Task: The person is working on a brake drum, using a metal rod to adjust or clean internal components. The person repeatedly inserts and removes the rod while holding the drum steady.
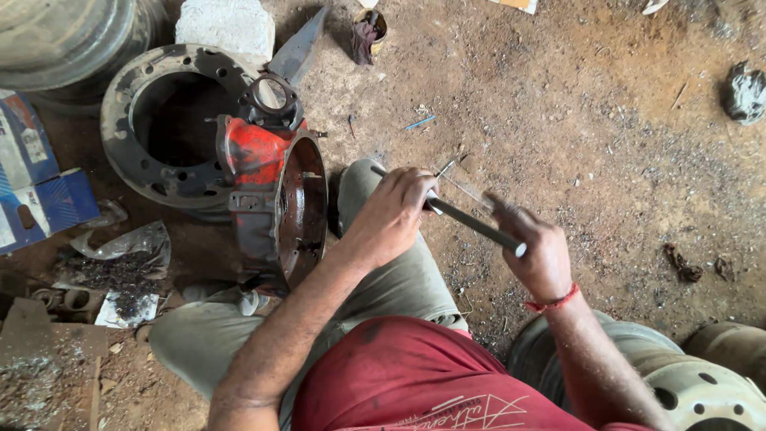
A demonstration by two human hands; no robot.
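Bare, oil-stained dirt floor fills the head view, littered with scraps and metal parts. Seen from above, a person sits low, in olive trousers and a red shirt, knees spread toward the far side.

Both hands meet just right of centre over the right knee. The left hand is closed around the far-left end of a dark metal rod, knuckles up, fingers curled over it. The right hand, with a red thread at the wrist, is closed on the rod's near-right part, where its pale cut end shows just past the fingers. The rod runs slanted from far left to near right between the two hands, clear of the floor. A thin, slightly blurred strip or blade shows just beyond the hands; whether either hand holds it I cannot tell.

The rod looks like solid steel: stiff, fairly heavy for its thickness, probably greasy and so slippery. A full wrap grip near each end, as here, looks the sound way to hold it.

Left of the hands a red and rusty brake-hub casting stands on edge beside the left knee, touching a large grey brake drum lying flat behind it. A blue carton lies at the far left, a steel wheel rim at the near right, and a pale stone block at the far edge.
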